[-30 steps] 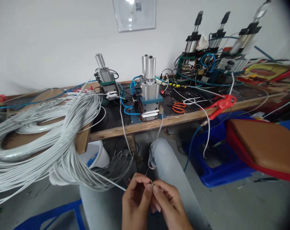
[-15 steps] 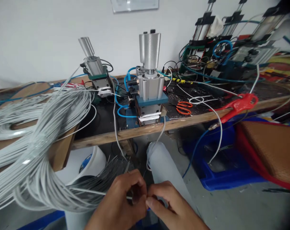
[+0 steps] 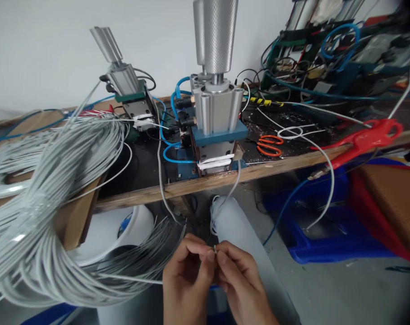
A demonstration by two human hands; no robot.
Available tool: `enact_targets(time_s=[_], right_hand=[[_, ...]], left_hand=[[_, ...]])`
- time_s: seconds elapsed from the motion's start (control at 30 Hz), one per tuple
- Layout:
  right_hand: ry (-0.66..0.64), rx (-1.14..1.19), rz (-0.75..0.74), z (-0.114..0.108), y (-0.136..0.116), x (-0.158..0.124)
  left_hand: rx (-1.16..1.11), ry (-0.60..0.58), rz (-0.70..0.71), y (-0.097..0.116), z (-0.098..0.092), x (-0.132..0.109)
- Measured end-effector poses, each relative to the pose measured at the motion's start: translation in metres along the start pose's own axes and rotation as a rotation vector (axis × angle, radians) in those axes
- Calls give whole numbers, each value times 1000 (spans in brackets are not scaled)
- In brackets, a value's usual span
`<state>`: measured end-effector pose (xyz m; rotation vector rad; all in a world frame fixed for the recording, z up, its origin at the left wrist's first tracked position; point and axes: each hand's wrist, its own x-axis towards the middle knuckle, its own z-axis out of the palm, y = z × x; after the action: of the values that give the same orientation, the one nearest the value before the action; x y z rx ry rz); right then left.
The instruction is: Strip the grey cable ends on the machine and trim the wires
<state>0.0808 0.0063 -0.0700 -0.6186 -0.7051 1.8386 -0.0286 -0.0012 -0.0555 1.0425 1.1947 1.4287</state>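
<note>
My left hand (image 3: 188, 275) is closed in a pinch on the end of a grey-white cable (image 3: 140, 279), which runs in from the big bundle (image 3: 56, 203) on the left. My right hand (image 3: 240, 275) meets it fingertip to fingertip, pinching the same cable's end. A thin, pale tip stands up between the thumbs and forefingers, too small to make out fully. Both hands are above my lap, in front of the workbench edge (image 3: 150, 194). Beyond them stands a pneumatic press (image 3: 218, 108) with a knurled silver cylinder and white-wrapped jaws.
A second press (image 3: 122, 85) stands further left. Orange-handled scissors (image 3: 270, 146) and a red air gun (image 3: 367, 140) lie on the bench at right. Beneath are a white bucket (image 3: 142, 230) and a blue stool (image 3: 313, 248). More machines (image 3: 302, 54) stand at back right.
Both hands have risen slightly and turned more upright, fingertips still together, and the pale tip now shows between them. The camera view has shifted closer to the bench.
</note>
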Motion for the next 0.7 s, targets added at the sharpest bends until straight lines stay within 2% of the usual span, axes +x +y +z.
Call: enact_targets(time_s=[0.1,0.23,0.47,0.57,0.63,0.7], right_hand=[[1,-22,-18,0,-1,1],[-26,2,-38,1,-5,3],[-53,-44,-20,-1,-13,7],[-38,-182,-6,-7,-16,4],[5,-326,-86,-14,-18,3],[-31,-535,-298,-24,-24,4]], left_hand=[[46,17,20,1,-2,1],[17,-12,-95,5,-3,1],[-92,-165,-199,18,2,11],[-189,-114,-266,24,7,14],[-192,-83,-259,24,8,17],[-164,-110,-195,22,8,23]])
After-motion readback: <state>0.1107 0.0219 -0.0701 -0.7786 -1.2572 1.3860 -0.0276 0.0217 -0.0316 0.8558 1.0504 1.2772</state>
